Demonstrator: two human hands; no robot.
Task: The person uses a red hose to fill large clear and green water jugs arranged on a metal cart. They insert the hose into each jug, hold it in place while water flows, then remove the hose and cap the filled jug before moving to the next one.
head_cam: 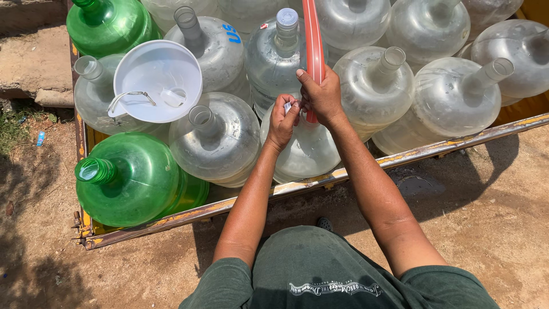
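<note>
Right hand grips red hose; left hand pinches cap of clear jug at cart's near edge.

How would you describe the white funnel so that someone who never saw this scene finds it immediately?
Look at the metal cart bed packed with large water jugs. Near its left end, above the big green jug lying at the front corner, a white funnel rests on the clear jugs. It is the only opaque white, bowl-shaped thing, with a thin wire handle at its rim.
</note>
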